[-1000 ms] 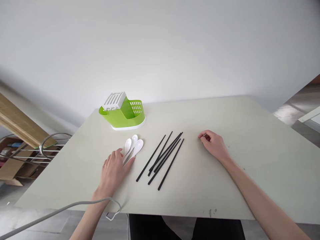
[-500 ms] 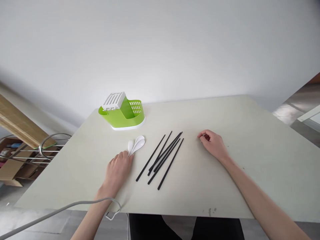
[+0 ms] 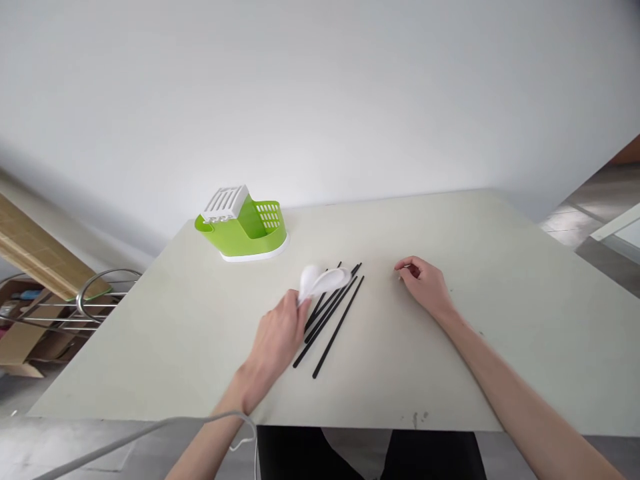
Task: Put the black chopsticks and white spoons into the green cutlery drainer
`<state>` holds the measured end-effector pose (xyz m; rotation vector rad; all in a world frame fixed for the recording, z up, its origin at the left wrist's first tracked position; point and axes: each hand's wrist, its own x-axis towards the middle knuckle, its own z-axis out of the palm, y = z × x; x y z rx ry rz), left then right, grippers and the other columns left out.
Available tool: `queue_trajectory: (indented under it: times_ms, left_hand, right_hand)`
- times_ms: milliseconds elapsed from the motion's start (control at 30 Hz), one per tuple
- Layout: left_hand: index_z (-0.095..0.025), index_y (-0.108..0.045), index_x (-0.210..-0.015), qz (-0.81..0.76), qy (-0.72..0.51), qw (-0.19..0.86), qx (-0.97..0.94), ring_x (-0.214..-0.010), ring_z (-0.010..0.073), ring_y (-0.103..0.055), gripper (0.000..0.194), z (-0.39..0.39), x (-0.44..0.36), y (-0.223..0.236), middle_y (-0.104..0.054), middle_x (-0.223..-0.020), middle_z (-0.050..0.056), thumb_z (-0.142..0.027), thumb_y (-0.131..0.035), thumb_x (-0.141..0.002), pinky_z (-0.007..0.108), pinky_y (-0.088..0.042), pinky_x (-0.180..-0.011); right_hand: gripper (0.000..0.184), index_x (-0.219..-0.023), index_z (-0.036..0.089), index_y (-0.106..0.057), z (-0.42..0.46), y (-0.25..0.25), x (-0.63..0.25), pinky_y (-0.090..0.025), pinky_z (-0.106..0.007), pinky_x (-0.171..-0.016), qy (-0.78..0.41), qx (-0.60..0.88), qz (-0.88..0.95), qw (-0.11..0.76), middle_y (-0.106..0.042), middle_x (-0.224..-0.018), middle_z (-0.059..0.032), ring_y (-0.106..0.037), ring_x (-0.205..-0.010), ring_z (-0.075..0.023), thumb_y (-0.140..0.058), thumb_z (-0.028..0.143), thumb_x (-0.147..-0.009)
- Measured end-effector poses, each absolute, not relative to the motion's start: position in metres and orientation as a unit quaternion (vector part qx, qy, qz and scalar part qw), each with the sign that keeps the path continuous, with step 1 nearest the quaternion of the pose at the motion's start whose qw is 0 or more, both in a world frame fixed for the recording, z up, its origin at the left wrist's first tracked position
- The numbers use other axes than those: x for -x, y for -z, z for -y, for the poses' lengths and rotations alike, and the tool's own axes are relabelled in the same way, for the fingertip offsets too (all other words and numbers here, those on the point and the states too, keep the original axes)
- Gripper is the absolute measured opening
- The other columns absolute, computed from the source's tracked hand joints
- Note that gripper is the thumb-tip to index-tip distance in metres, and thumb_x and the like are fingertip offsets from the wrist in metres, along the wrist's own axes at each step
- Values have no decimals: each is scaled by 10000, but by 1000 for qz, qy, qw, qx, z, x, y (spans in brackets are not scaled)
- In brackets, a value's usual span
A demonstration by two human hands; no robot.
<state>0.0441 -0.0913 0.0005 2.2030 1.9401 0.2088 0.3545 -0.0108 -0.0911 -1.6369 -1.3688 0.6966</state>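
Observation:
My left hand point(image 3: 281, 333) is closed around the handles of white spoons point(image 3: 331, 280). Their bowls stick out beyond the fingers, over the far part of several black chopsticks point(image 3: 339, 328) on the table. Hand and spoons hide some of the chopsticks; how many spoons there are is hard to tell, at least two bowls show. My right hand point(image 3: 424, 283) rests on the table to the right of the chopsticks, fingers loosely curled in, with nothing visible in it.
A green cutlery holder point(image 3: 237, 237) with a white slotted top and white base stands at the back left of the pale table point(image 3: 390, 227). A grey cable point(image 3: 165, 423) crosses my left forearm. Left of the table are a metal rack point(image 3: 107, 293) and a cardboard box point(image 3: 23, 343).
My left hand has moved right with the white spoons, from beside the chopsticks to over them. My right hand has stayed in place.

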Motion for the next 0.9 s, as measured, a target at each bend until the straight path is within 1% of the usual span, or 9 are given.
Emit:
queue_trajectory:
  times_ms: [133,233,333,433,533,733,900]
  left_hand:
    - [-210,-483,-1005,-599,-42,120,-791,-726,249,-712,333,96,-93,6,-700,-894,97,-432,-262,-1121,320,-418,-578]
    - [-186,-511,-1035,-572,-18,115,-812,-724,247,-716,349,96,-120,15,-701,-882,114,-409,-259,-1126,315,-409,-556]
    - [-161,-533,-1058,-569,8,110,-815,-715,244,-717,358,93,-136,21,-707,-908,124,-395,-272,-1128,314,-379,-525]
    - [-153,-549,-1069,-570,23,106,-815,-709,244,-711,378,90,-145,26,-712,-935,123,-403,-273,-1129,328,-342,-495]
    - [-156,-565,-1083,-571,19,86,-817,-695,232,-702,366,90,-150,30,-708,-926,123,-395,-293,-1126,329,-338,-488]
    - [-130,-612,-1085,-573,22,50,-818,-711,240,-704,317,94,-158,34,-676,-903,127,-333,-371,-1111,323,-415,-507]
    - [-126,-629,-1090,-567,68,19,-821,-721,210,-697,244,98,-167,34,-670,-945,96,-301,-458,-1091,310,-463,-526]
  right_hand:
    - [184,-851,227,-701,9,94,-360,-451,-328,-702,-244,670,485,506,-728,-854,-50,-614,-730,-204,-538,298,-805]
    - [163,-834,226,-682,5,98,-366,-467,-333,-755,-233,671,438,552,-729,-885,-52,-635,-793,-211,-535,284,-792]
    - [157,-835,223,-674,2,100,-370,-471,-330,-769,-239,663,407,582,-727,-901,-50,-641,-809,-207,-535,276,-785]
    - [150,-836,223,-672,1,100,-370,-470,-326,-761,-249,659,400,587,-727,-901,-48,-641,-811,-205,-543,278,-783]
    - [145,-825,222,-671,1,98,-368,-466,-324,-761,-254,659,403,582,-728,-897,-47,-645,-822,-207,-543,272,-779]
    - [145,-810,219,-676,2,96,-367,-454,-319,-745,-254,660,410,576,-723,-877,-40,-636,-806,-199,-543,262,-772]
    - [154,-794,219,-682,4,94,-367,-423,-310,-686,-254,663,421,565,-712,-827,-26,-604,-733,-183,-536,260,-769]
